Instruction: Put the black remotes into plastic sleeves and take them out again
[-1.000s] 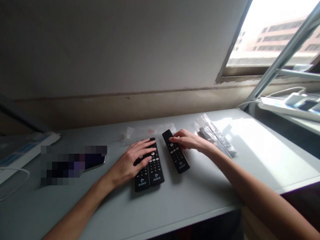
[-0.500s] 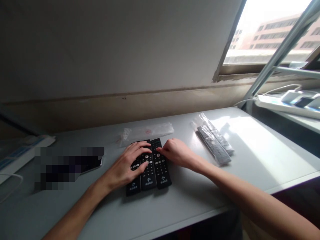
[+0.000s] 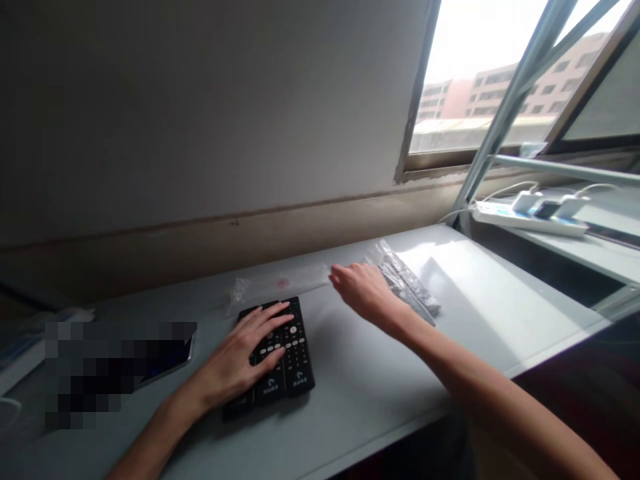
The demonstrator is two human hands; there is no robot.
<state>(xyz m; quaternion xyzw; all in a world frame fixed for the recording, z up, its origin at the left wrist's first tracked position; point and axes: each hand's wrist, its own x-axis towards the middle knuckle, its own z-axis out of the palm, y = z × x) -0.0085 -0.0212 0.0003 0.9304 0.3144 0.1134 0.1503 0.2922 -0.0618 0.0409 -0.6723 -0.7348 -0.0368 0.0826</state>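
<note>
- Under the left hand [image 3: 245, 347], three black remotes [image 3: 296, 360] were laid side by side, flat on the counter [image 3: 350, 400], their long edges touching or nearly so; the leftmost was mostly hidden.
- The left hand was opened out across their upper halves, its fingers spread and bent a little, and none of the remotes was clasped.
- Each remote was judged light, stiff and fairly tough, with smooth casing that might be slid easily; the long sides, or the uncovered near end bearing a pale logo, were judged best gripped.
- Their slim, straight bodies were studded with small keys and crossed by a row of pale oval buttons.
- Behind them, a clear plastic sleeve [image 3: 285, 283] was stretched out flat, thin, crinkled at its left end and marked in red; it was judged limp and easily shifted.
- Farther right, the right hand [image 3: 363, 290] was held with fingers curled inward; its palm was hidden, so whether anything was gripped could not be told.
- Partly behind its wrist, wrapped remotes [image 3: 413, 283] were seen in wrinkled, shiny film, judged slippery and best pinched firmly through the wrapping around the hard bodies.
</note>
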